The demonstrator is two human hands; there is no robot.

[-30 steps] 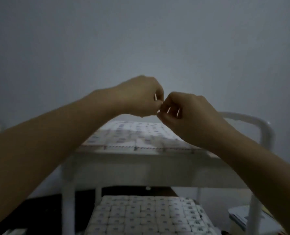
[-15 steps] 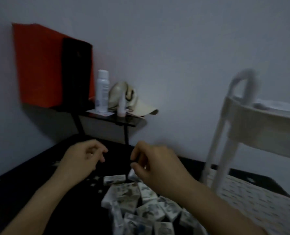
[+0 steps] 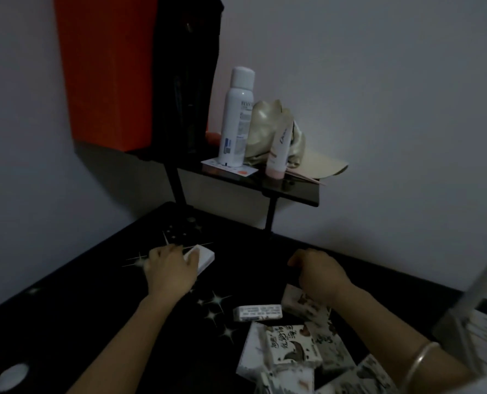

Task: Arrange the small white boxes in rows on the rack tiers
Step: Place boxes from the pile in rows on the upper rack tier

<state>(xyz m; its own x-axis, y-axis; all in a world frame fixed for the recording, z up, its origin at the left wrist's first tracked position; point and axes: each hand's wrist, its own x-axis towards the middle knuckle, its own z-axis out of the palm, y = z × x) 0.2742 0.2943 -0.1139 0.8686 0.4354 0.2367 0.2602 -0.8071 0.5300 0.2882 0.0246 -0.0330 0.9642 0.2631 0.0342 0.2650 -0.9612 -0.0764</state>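
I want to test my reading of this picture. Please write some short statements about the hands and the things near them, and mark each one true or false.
1. The left hand holds a white box. True.
2. The spray can lies on its side. False: it stands upright on the shelf.
3. A bracelet is on the right wrist. True.
4. The pile of boxes lies under the left hand. False: it lies by the right hand.
5. The bag on the wall is blue. False: it is orange.
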